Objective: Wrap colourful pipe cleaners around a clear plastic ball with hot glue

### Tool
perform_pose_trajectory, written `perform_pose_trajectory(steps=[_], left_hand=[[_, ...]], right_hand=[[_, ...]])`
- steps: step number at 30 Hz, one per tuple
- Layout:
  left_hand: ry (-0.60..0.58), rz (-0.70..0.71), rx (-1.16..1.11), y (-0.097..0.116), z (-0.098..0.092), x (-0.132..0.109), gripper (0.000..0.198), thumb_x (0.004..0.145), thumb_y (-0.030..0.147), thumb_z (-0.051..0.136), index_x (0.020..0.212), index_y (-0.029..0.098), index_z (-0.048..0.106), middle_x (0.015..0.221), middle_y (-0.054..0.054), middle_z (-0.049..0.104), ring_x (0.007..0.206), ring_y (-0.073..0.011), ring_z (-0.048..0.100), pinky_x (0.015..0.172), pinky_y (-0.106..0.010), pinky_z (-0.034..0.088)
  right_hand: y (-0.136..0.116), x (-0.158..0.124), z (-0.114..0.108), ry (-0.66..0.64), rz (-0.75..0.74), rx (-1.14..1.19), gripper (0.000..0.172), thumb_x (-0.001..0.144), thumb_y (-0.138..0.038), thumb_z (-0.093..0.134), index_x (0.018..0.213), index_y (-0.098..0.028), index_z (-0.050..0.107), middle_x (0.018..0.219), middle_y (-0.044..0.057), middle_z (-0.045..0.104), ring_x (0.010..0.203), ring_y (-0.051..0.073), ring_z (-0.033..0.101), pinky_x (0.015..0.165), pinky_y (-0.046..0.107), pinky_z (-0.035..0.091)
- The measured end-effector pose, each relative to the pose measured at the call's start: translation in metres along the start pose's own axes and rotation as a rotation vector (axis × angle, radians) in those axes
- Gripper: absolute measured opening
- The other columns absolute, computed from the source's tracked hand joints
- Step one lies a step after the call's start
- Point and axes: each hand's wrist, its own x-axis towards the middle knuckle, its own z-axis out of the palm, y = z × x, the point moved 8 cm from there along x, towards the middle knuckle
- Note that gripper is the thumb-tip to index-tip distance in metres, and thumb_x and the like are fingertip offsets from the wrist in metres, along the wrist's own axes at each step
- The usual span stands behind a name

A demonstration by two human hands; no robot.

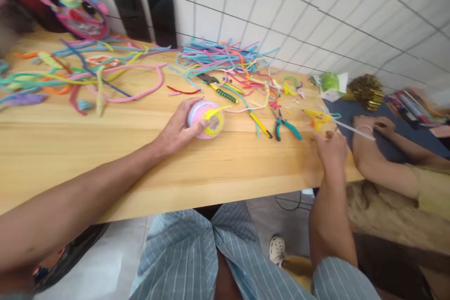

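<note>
My left hand (179,126) is wrapped round a coiled roll of pastel pipe cleaners (206,119) lying on the wooden table (105,150); a yellow strand sticks out of its middle. My right hand (330,150) is near the table's right end, fingers pinched on the end of a clear glue stick (355,130) that runs from a yellow glue gun (316,119). The fingertips are partly blurred.
Loose coloured pipe cleaners (218,58) cover the back of the table. Teal pliers (286,126) and a yellow-handled tool (260,124) lie between my hands. Another person's arm (383,154) rests on a dark mat (369,112) at the right. Two black phones (161,11) lean on the wall.
</note>
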Motion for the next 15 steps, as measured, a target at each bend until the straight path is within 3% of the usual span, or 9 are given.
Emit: perform_pose_trajectory(steps=[1, 3, 7, 9, 12, 15], left_hand=[[-0.004, 0.007, -0.001, 0.002, 0.001, 0.0, 0.08, 0.098, 0.076, 0.068, 0.158, 0.025, 0.052, 0.161, -0.016, 0.063, 0.147, -0.0387, 0.063, 0.129, -0.058, 0.053], [-0.021, 0.01, -0.016, 0.003, 0.004, 0.002, 0.083, 0.098, 0.078, 0.066, 0.158, 0.022, 0.051, 0.161, -0.017, 0.062, 0.147, -0.0359, 0.063, 0.129, -0.054, 0.052], [-0.021, 0.011, -0.01, 0.005, 0.004, 0.004, 0.084, 0.097, 0.076, 0.068, 0.158, 0.021, 0.051, 0.162, -0.019, 0.06, 0.149, -0.0344, 0.061, 0.132, -0.052, 0.049], [-0.013, 0.027, -0.013, 0.006, 0.004, 0.005, 0.082, 0.097, 0.073, 0.069, 0.157, 0.02, 0.052, 0.162, -0.019, 0.06, 0.151, -0.0345, 0.06, 0.133, -0.052, 0.048], [-0.005, 0.066, -0.03, 0.009, 0.006, 0.005, 0.079, 0.097, 0.07, 0.07, 0.155, 0.019, 0.053, 0.159, -0.02, 0.062, 0.151, -0.035, 0.061, 0.132, -0.054, 0.048], [0.002, 0.075, -0.04, 0.01, 0.007, 0.005, 0.079, 0.097, 0.069, 0.071, 0.154, 0.017, 0.053, 0.157, -0.021, 0.063, 0.149, -0.0358, 0.062, 0.131, -0.055, 0.049]], right_hand=[[-0.02, -0.008, -0.006, 0.075, -0.034, 0.01, 0.038, 0.089, -0.065, 0.077, 0.089, -0.027, 0.073, 0.086, 0.01, 0.074, 0.086, 0.031, 0.065, 0.086, 0.052, 0.058], [-0.072, -0.02, 0.002, 0.074, -0.131, 0.063, 0.032, 0.092, -0.057, 0.08, 0.108, -0.028, 0.079, 0.101, 0.009, 0.079, 0.092, 0.033, 0.071, 0.089, 0.055, 0.06], [-0.219, -0.041, 0.038, -0.064, -0.673, 0.226, 0.034, 0.103, -0.036, 0.073, 0.137, -0.028, 0.075, 0.134, 0.011, 0.082, 0.129, 0.036, 0.076, 0.113, 0.062, 0.057], [-0.268, -0.045, 0.062, -0.159, -0.816, 0.265, 0.036, 0.108, -0.031, 0.067, 0.143, -0.03, 0.071, 0.146, 0.011, 0.078, 0.137, 0.034, 0.073, 0.12, 0.061, 0.054], [-0.3, -0.044, 0.091, -0.246, -0.922, 0.329, 0.035, 0.111, -0.027, 0.061, 0.145, -0.032, 0.069, 0.149, 0.01, 0.076, 0.143, 0.032, 0.069, 0.122, 0.058, 0.053], [-0.299, -0.042, 0.108, -0.268, -0.945, 0.372, 0.031, 0.111, -0.026, 0.062, 0.141, -0.032, 0.07, 0.139, 0.009, 0.08, 0.136, 0.031, 0.073, 0.117, 0.055, 0.056]])
